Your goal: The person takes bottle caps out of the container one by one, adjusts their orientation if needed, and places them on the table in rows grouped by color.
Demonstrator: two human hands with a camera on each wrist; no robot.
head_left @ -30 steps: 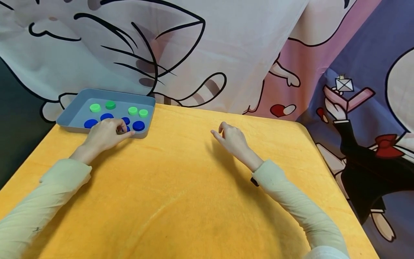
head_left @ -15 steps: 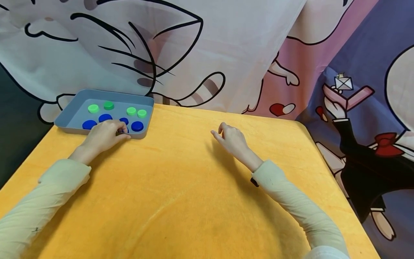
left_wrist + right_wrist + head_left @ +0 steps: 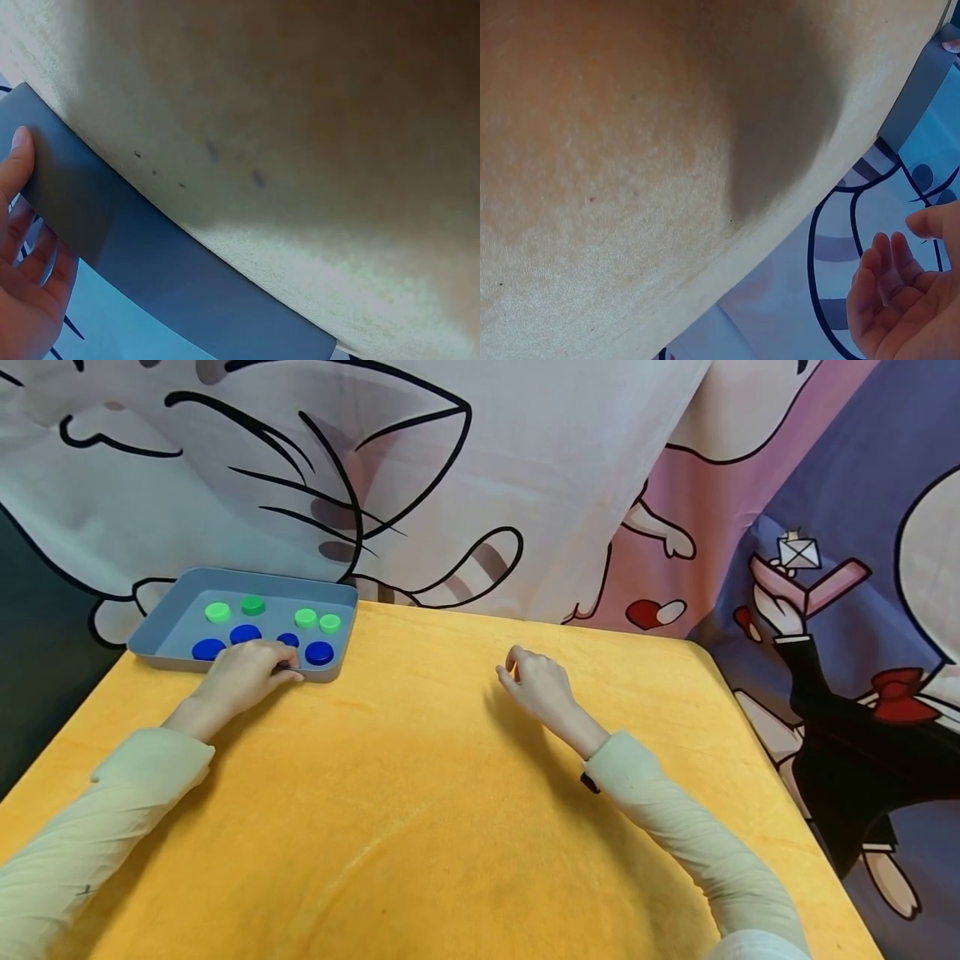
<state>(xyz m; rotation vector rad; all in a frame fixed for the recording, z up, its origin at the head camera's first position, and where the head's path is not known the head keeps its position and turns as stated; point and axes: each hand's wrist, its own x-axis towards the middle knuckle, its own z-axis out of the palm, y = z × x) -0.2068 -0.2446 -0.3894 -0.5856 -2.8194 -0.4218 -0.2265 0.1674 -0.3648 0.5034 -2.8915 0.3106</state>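
At the near wall of a grey-blue tray (image 3: 187, 661), my left hand (image 3: 243, 675) grips the rim. In the left wrist view its thumb (image 3: 22, 150) lies against the outer wall, with the other fingers reaching over the rim to the inside. Flat round blue discs (image 3: 319, 652) and green discs (image 3: 252, 604) lie in the tray, several in all. What is under the left fingers is hidden. My right hand (image 3: 542, 687) hovers over the table with its fingers loosely bent, holding nothing. The right wrist view shows that palm (image 3: 911, 315) bare.
The tray stands at the far left of the yellow table (image 3: 420, 793), close to a hanging cloth (image 3: 480, 468) with cartoon figures. The cloth continues along the right side.
My left fingers have closed in on the tray's rim, and a blue disc visible beside them earlier is now hidden. My right hand stays almost still.
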